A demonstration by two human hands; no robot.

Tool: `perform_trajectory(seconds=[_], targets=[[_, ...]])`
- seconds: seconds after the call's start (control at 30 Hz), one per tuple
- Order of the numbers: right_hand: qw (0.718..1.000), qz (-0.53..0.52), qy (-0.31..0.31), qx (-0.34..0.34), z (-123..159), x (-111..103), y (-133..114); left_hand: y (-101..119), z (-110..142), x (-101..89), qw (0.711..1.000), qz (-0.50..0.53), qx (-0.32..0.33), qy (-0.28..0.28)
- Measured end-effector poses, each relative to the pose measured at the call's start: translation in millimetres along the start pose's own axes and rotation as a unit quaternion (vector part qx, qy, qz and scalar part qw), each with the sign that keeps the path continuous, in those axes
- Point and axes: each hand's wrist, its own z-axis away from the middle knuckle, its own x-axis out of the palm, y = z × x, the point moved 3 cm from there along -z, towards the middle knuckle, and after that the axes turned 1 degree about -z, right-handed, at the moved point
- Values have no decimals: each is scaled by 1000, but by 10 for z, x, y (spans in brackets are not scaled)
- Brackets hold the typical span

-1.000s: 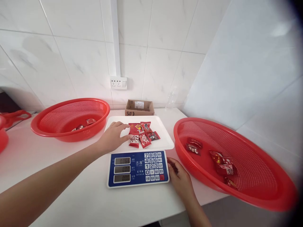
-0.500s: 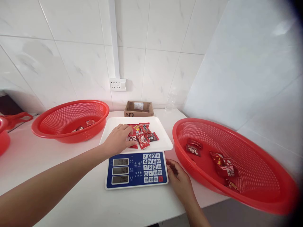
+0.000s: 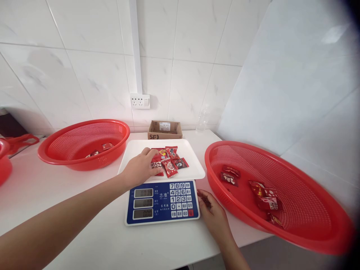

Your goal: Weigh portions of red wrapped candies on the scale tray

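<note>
A blue-faced digital scale stands on the white counter with a white weighing tray on top. Several red snack packets lie in a small heap on the tray. My left hand reaches over the tray's left side, its fingers curled round one red packet at the left of the heap. My right hand rests on the counter beside the scale's right edge, between the scale and the right basket, fingers loosely curled and nothing seen in them.
A red mesh basket at the left holds a few packets. A larger red mesh basket at the right holds several and overhangs the counter edge. A small cardboard box sits against the tiled wall under a socket.
My left hand has slid right onto the heap and its fingers have closed round a packet. The scale's top reading has changed. My right hand has stayed put.
</note>
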Motion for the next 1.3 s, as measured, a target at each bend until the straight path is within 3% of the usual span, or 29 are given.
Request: perform_trajectory(seconds=[0.2, 0.37, 0.57, 0.67, 0.77, 1.0, 1.1, 1.3], targets=[[1000, 5, 2, -5, -1, 1, -3, 9, 18, -10, 998, 68, -5, 15], [1000, 5, 11, -5, -7, 7, 29, -33, 154, -231, 984, 165, -34, 60], [1000, 12, 21, -16, -12, -10, 64, -237, 644, -625, 915, 368, -123, 110], [999, 24, 19, -19, -9, -18, 76, -417, 915, -716, 849, 479, -147, 169], [998, 45, 26, -27, 3, -25, 64, -583, 1138, -696, 792, 542, -190, 209], [995, 72, 48, -59, 56, -18, -48, -585, 1386, -543, 733, 583, -268, 226], [993, 81, 65, -65, 85, -26, -72, -505, 1396, -523, 728, 589, -281, 209], [982, 117, 130, -68, 157, -79, -81, -441, 1391, -437, 766, 579, -238, 147]])
